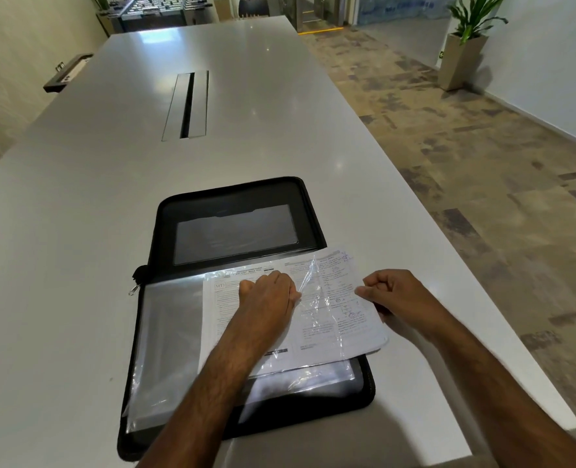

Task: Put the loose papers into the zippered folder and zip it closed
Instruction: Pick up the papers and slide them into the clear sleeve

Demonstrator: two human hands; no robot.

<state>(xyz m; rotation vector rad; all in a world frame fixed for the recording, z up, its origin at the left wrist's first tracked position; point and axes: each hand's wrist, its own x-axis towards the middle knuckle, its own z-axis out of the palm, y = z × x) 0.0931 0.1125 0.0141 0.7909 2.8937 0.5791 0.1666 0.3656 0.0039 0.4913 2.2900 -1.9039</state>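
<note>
A black zippered folder (165,231) lies open on the white table (77,197), its far half showing a clear pocket. Clear plastic sleeves (168,332) cover the near half. A stack of printed papers (344,298) sits partway inside the top sleeve, its right end sticking out past the folder's right edge. My left hand (266,295) pinches the sleeve's open edge and lifts the plastic off the papers. My right hand (394,295) grips the papers' right edge. The zipper pull (133,290) hangs at the folder's left side, by the spine.
A long cable slot (188,106) is set into the table's middle. The table's right edge runs close beside my right arm, with carpeted floor (482,163) beyond. A potted plant (462,49) stands by the far right wall. A dark chair arm (67,72) shows at the left.
</note>
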